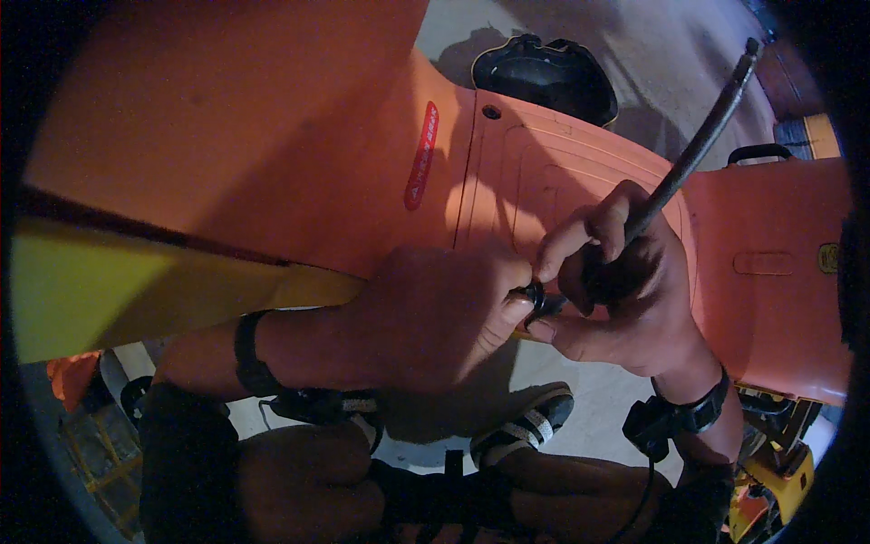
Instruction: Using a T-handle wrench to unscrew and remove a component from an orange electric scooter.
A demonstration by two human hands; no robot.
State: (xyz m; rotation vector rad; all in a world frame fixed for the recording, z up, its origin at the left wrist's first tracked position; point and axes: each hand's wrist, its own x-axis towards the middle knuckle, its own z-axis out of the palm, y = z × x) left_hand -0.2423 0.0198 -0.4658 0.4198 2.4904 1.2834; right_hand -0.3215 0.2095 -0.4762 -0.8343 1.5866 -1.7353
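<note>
Over the orange bodywork panel (362,181), my two hands meet at a small black ring-like part (536,296). The thumb and fingers of my left hand (435,313) pinch it from the left. My right hand (639,304) is closed round a long dark rod (702,145), which slants up to the right and ends in a narrow tip. My right thumb and forefinger also reach the small part. Whether that part is joined to the rod is hidden by my fingers.
Below my hands are my knees and a striped shoe (535,422) on the floor. A black shell-shaped piece (544,77) lies beyond the panel. A yellow panel (118,290) stands at left, and an orange section with a black handle (761,152) at right.
</note>
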